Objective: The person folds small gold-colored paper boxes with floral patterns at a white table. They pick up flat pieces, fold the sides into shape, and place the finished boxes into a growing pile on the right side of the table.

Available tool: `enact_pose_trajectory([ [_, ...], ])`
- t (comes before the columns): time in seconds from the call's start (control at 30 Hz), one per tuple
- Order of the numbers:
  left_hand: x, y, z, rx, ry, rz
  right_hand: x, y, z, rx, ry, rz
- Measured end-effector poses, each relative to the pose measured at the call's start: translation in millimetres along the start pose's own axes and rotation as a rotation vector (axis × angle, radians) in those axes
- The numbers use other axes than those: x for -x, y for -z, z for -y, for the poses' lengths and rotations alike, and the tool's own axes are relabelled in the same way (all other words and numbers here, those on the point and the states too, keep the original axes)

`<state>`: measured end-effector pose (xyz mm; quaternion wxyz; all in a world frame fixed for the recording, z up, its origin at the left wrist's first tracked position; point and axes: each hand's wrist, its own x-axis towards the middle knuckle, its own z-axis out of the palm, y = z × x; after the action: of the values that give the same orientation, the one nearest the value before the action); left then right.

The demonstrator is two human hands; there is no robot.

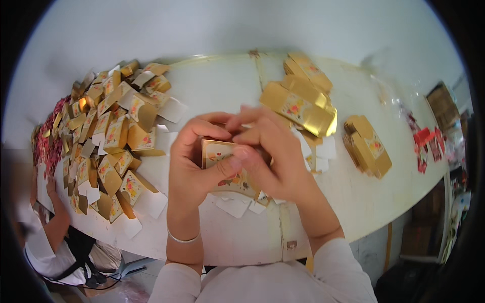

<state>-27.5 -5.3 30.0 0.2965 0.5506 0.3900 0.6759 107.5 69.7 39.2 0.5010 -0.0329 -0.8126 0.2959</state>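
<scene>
Between my two hands, above the middle of the table, is a small gold carton (213, 149) with a flower print on its face. My left hand (191, 166) wraps round its left side, thumb across the front. On the right side, my right hand (275, 154) pinches the carton, its thumb near the left thumb and its upper fingers slightly blurred at the top edge. The fingers hide much of the top. White flaps (234, 206) show on the table just below the carton.
A heap of folded gold cartons (118, 134) covers the left of the white table (212, 83). Flat carton stacks lie at the back right (298, 103) and farther right (368, 146). Red packets (427, 144) sit near the right edge. Another person's arm (56, 217) is at far left beside dark red pieces (49, 139).
</scene>
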Motion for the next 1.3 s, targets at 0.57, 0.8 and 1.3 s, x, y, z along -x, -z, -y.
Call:
enact_pose_trajectory([
  [0.57,9,-50,88,-1.21,0.124,0.468,20,91,22,-0.04,0.261,-0.484],
  [0.8,-10,-46,127,-1.243,0.344,0.351,19,92,27,-0.039,0.246,-0.51],
  [1.3,-2,-30,26,-0.203,0.061,-0.305,-1,10,1,0.473,-0.265,-0.145],
])
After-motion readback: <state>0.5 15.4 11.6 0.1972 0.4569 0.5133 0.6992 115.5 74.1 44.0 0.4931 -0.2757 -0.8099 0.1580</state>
